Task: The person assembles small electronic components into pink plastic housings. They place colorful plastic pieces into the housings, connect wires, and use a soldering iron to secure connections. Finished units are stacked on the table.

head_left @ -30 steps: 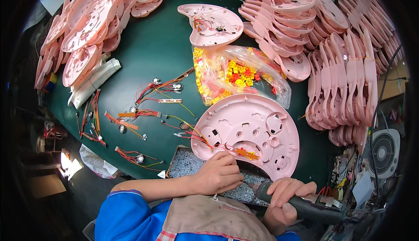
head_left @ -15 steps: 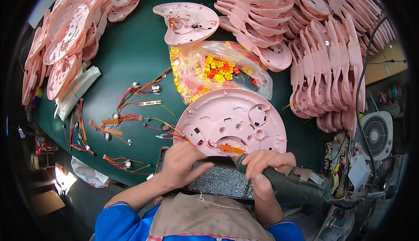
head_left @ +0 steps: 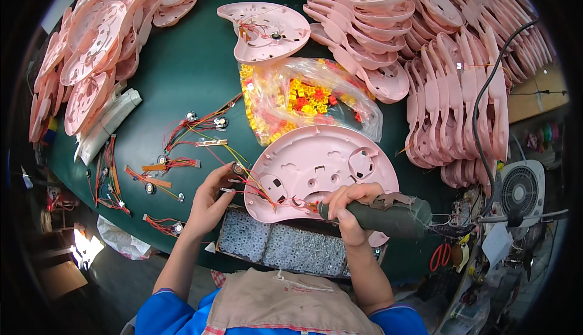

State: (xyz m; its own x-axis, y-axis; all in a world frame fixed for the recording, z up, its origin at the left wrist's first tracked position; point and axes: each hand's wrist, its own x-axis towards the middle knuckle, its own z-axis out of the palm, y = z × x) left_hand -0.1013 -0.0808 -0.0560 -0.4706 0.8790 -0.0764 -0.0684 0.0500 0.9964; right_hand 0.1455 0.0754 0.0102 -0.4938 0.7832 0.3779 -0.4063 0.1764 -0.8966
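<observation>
Pink shell is lying near centre on the green table, the right hand gripping a dark green driver, seemingly fastening the orange strip, the left hand apparently pinching a small speaker, steady pressure being called for next.

worn on your head, the left fisheye camera looks down past your apron onto the green table, near above it.

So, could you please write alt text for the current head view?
A person's right hand holds a dark green cylindrical tool over a pink shell, while the left hand is at a small round wired part; stacked pink shells crowd the green table.
</observation>
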